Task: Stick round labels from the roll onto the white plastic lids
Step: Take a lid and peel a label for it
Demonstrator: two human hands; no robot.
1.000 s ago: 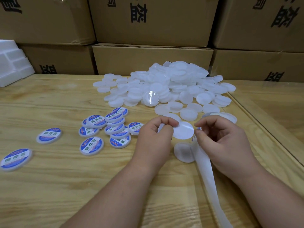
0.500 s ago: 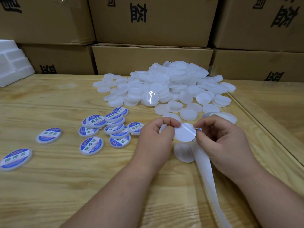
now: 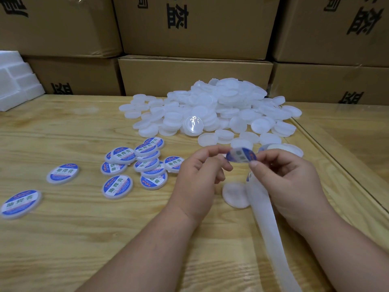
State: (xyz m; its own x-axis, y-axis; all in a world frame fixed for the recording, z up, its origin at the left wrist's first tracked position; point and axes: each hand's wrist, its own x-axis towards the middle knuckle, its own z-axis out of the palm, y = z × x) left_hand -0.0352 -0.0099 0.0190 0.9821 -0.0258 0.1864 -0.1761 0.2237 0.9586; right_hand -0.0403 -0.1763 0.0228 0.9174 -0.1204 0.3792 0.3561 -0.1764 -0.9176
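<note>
Both hands meet above the table [image 3: 63,239], pinching one round label [image 3: 241,157] between them: the left hand [image 3: 196,182] has thumb and forefinger closed on the label's 9 o'clock edge, and the right hand [image 3: 288,184] nips its 3 o'clock edge with the fingertips, the blue-and-white printed face tilted up, slightly blurred. A white backing strip [image 3: 271,234] runs from under the right hand toward 5 o'clock, off the frame's bottom. Just at 6 o'clock from the label, a bare white lid [image 3: 234,194] lies flat on the table between the wrists. At 9 o'clock sits a cluster of labelled lids [image 3: 139,163], with two more strays farther out. At 12 o'clock is the heap of plain lids [image 3: 212,110], and behind it stacked cardboard boxes [image 3: 195,74].
</note>
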